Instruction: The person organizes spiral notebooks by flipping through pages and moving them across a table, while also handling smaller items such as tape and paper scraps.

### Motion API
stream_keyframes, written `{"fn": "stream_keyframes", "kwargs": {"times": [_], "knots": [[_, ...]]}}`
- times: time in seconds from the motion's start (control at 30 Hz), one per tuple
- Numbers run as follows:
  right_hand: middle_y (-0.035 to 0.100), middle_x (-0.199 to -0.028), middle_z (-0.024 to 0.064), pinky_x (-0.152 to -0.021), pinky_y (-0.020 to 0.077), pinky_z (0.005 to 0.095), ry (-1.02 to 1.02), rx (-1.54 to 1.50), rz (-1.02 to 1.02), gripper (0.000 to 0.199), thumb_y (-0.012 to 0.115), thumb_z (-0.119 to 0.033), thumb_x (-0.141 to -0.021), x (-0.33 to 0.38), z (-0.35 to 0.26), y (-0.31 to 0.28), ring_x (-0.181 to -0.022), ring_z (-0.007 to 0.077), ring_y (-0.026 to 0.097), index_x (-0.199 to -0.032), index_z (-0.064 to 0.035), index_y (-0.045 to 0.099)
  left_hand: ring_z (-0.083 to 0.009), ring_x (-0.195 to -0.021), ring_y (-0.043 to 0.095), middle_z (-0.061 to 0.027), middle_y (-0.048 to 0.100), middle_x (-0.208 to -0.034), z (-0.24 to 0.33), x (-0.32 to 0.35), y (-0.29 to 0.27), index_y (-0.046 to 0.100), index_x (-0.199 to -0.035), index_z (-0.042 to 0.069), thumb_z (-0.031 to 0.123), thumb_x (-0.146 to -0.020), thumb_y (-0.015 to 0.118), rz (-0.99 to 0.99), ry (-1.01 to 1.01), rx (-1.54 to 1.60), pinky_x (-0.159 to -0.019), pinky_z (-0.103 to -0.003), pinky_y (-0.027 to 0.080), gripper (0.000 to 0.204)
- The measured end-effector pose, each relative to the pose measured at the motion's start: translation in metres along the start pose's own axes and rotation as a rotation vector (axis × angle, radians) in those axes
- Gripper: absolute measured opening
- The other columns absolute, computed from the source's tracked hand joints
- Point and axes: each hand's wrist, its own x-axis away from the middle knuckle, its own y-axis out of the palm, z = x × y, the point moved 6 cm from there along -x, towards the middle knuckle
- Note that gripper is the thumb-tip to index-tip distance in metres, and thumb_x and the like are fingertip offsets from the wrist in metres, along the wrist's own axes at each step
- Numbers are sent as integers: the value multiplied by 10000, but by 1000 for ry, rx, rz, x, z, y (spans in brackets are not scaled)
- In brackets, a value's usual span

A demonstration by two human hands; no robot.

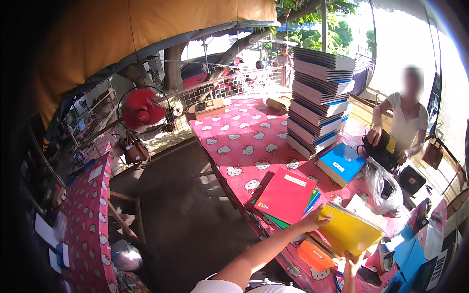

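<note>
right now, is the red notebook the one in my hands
No, both hands hold the yellow notebook, while the red notebook lies atop other notebooks.

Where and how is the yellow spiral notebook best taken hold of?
Probably by pinching the left and near edges of the yellow spiral notebook from the person's own side, where the left hand and right hand are: it is broad and thin, those edges face the person, and its spiral binding runs along the far edge.
</note>
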Motion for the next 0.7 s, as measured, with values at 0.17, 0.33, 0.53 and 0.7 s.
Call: {"fn": "stream_keyframes", "kwargs": {"times": [0.17, 0.33, 0.53, 0.7], "knots": [[510, -1104, 90, -759, 472, 312, -30, 520, -169, 550, 559, 155, -721, -5, 10, -14, -964, 204, 527, -1221, -31, 426, -226, -942, 628, -119, 642, -1027, -3, 7, -17, 423, -1288, 2, 315, -881, 637, 40, 11, 61, -806, -348, 478, 556], [599, -939, 141, -778, 466, 374, -196, 875, 24, 408, 592, 34, -777, -3, -50, -6, -867, 275, 587, -1165, -5, 470, -225, -952, 640, -143, 649, -1028, 77, 23, -28, 469, -1232, 4, 247, -908, 606, 215, 128, 53, -800, -349, 489, 427], [605, -915, 103, -786, 483, 315, -126, 684, -27, 351, 577, 49, -821, 30, -100, 11, -862, 203, 599, -1154, 20, 473, -211, -898, 660, -135, 653, -974, 172, 75, -43, 487, -1184, 16, 162, -907, 618, 197, 406, 1, -765, -327, 505, 339], [608, -966, 137, -787, 455, 387, -126, 651, -47, 235, 622, -48, -767, 45, -44, 11, -874, 305, 586, -990, 8, 576, -222, -991, 635, -152, 633, -1051, 137, 77, -41, 467, -1214, 24, 140, -905, 614, 23, 216, -10, -827, -317, 485, 361]]}}
